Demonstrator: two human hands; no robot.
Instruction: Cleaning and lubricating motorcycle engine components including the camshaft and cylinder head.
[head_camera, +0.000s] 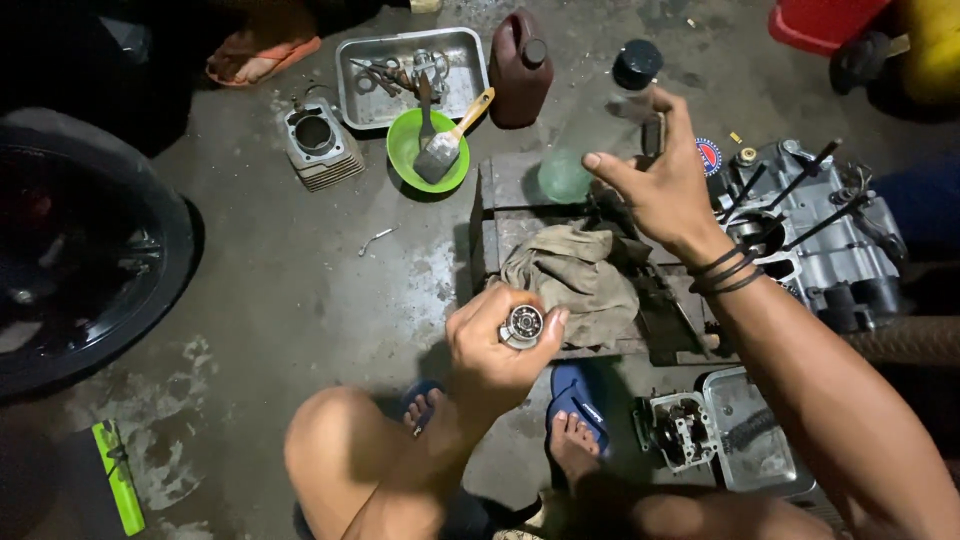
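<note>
Your left hand (495, 345) grips the bearing part (522, 325) near the rag (570, 275); your right hand (665, 185) holds the bottle (595, 130) (tilt it gently).

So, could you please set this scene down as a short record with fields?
Left hand: left hand holds a small round metal part
Right hand: right hand holds a clear bottle with a dark cap, tilted
Between hands: crumpled rag on a wooden block
Floor, far side: green bowl with a brush, metal tray, dark red jug
Right: engine case
</note>
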